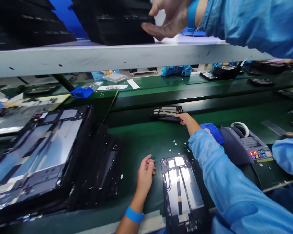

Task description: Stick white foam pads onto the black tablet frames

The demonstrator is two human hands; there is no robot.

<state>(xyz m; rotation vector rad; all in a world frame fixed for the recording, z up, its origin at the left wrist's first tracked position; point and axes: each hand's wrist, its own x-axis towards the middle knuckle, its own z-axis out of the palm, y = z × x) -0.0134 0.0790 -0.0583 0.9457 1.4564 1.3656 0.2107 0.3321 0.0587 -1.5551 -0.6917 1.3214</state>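
Reaching my right hand [184,118], closed on a tablet frame [166,113] at the conveyor belt's [146,139] far edge | left hand [146,174] loosely curled, empty, beside near tablet chassis [183,191] | next, I judge: draw frame clear, level.

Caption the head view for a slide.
Right hand grips a small black part on the green belt; left hand rests beside an opened tablet frame.

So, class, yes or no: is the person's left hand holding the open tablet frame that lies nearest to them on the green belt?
No: the left hand rests loosely curled on the belt beside the tablet frame, not gripping it.
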